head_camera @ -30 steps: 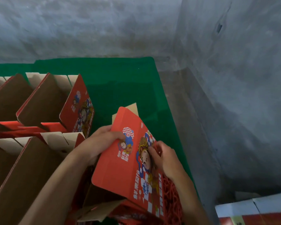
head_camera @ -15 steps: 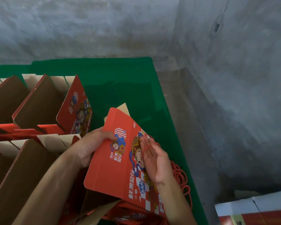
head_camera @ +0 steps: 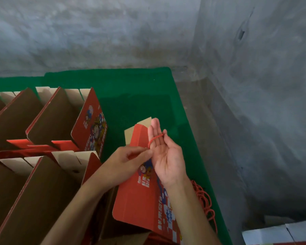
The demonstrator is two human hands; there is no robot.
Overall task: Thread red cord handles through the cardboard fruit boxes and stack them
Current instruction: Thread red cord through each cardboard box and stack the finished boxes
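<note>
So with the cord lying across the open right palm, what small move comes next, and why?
Probably the left hand draws the red cord, pinched at one end, off the right hand toward the red box beneath; the cord isn't visibly threaded yet.

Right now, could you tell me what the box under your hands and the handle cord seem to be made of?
Box: apparently cardboard, raw brown on its flap, smooth red printed outer face with a slight sheen. Cord: looks like twisted red fibre or synthetic rope, since spiral strands show; which one is unclear.
</note>
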